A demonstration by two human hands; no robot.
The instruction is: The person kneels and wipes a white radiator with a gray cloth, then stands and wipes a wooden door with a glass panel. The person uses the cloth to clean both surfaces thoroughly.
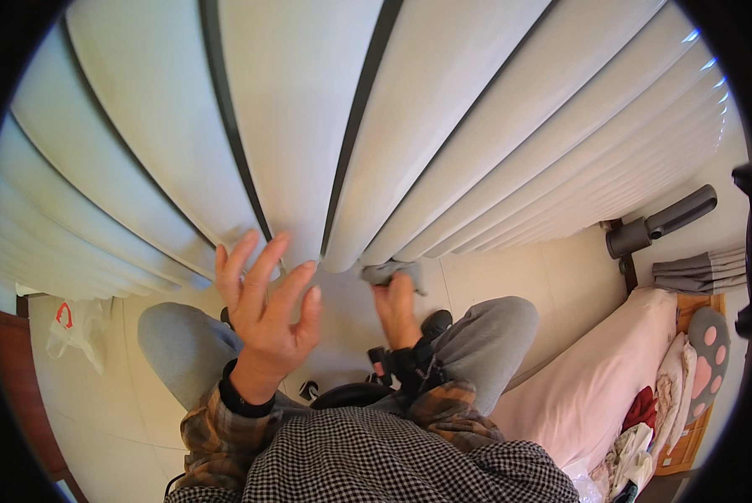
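Tall white vertical blind slats (288,109) hang in front of me, with dark gaps between several of them. My left hand (268,310) is raised near their lower ends, its fingers spread and holding nothing. Whether its fingertips touch a slat I cannot tell. My right hand (397,306) grips a crumpled grey cloth (394,275) just at the bottom edge of the slats, to the right of the left hand. Part of the cloth is hidden behind the fingers.
On the right stands a bed with a pink cover (594,365), with clothes (641,411) and a paw-shaped cushion (708,360) on it. A dark grey cylindrical device (661,222) is beyond it. A white plastic bag (78,327) lies on the tiled floor (124,402) at left, near brown furniture (20,377).
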